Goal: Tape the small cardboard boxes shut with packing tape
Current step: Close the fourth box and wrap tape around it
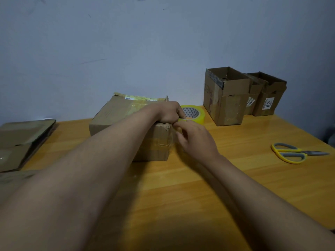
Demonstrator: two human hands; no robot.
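Note:
A closed cardboard box (116, 116) with old tape and labels lies on the wooden table (199, 187). My left hand (167, 112) rests fisted on the box's top right edge, pinching a strip of yellowish tape. My right hand (196, 138) is beside the box's right corner, its fingers on the same tape strip, pressing it against the box's side. The yellow tape roll (194, 114) sits just behind my hands, partly hidden by them.
Three open, upright cardboard boxes (226, 98) stand at the back right against the wall. Yellow-handled scissors (293, 153) lie at the right. Flattened cardboard (20, 140) lies at the left edge.

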